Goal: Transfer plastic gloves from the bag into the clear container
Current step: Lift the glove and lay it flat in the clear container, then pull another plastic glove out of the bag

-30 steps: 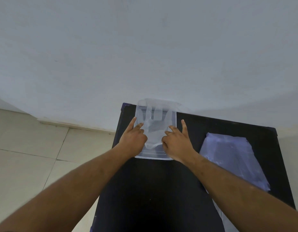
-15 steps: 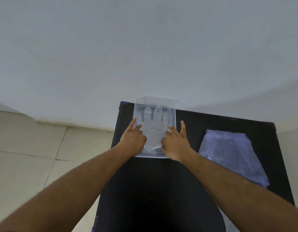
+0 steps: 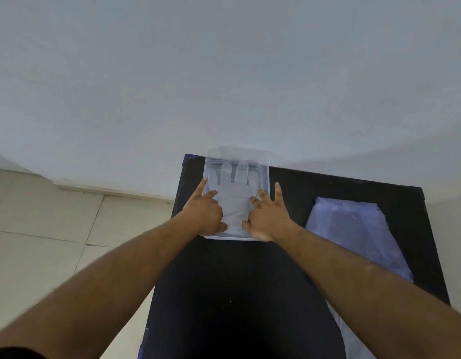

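Observation:
A clear rectangular container (image 3: 265,174) sits at the far left corner of a black table (image 3: 237,294). One translucent plastic glove (image 3: 235,200) lies flat inside it, fingers pointing to the wall. My left hand (image 3: 203,213) rests on the glove's left side, index finger along the container's left rim. My right hand (image 3: 266,218) presses on the glove's right side with fingers spread. Both thumbs lie near the cuff; neither hand grips anything. The bluish plastic bag (image 3: 353,229) lies flat on the table to the right.
A pale wall rises directly behind the table. What looks like a clear lid (image 3: 239,151) stands behind the container against it. Tiled floor (image 3: 43,242) lies beyond the table's left edge. The bag runs down to the table's near right edge.
The glove now lies further up in the container with its fingers flat and spread. My right hand's fingers have opened wider. Both hands stay on the glove.

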